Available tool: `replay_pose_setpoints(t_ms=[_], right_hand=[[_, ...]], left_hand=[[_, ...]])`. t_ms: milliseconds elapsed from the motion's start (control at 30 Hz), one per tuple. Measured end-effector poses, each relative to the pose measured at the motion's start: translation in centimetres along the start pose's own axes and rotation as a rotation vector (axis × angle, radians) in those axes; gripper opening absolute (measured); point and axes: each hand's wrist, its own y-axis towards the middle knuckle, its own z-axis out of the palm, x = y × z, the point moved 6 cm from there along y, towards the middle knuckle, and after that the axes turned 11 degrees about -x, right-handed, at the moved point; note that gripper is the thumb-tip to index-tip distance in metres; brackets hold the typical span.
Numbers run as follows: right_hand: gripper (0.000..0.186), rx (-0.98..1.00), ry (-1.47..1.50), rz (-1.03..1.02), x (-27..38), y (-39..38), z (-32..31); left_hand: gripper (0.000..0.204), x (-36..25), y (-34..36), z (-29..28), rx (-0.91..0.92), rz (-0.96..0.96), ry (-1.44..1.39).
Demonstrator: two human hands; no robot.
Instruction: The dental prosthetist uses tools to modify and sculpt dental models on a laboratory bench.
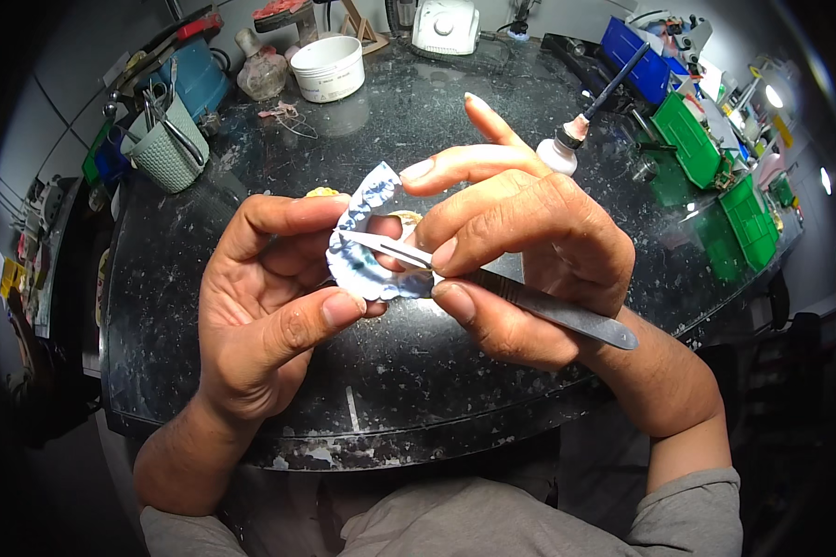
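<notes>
A pale blue-white, horseshoe-shaped dental piece [356,267] with a toothed rim is held up over the bench, tilted toward me. My left hand [274,288] grips its left side between thumb and fingers. In my right hand [520,241] is a scalpel [548,311] with a flat metal handle, pinched between thumb and index finger. Its blade tip touches or lies just over the inner left edge of the dental piece. The other right fingers are raised, one near the top end of the piece. Something yellowish [322,192] shows behind my left fingers, mostly hidden.
On the dark, speckled bench [381,390] stand a white tub [329,70], a woven tool cup [165,148] and a glass flask [261,70]. Beyond my right hand is a white bottle holding a brush [613,84]. Green bins [687,139] line the right edge.
</notes>
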Motion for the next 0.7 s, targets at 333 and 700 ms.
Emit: replay_pose_setpoints(t_ms=[333,700], right_hand=[[0.018,0.001,-0.007,0.001,-0.03,-0.01,0.09],[0.018,0.024,0.034,0.036,0.01,-0.01,-0.40]], left_hand=[[0.047,0.03,-0.02,-0.10,0.069,0.005,-0.073],[0.046,0.07,-0.10,0.14,0.065,-0.033,-0.091]])
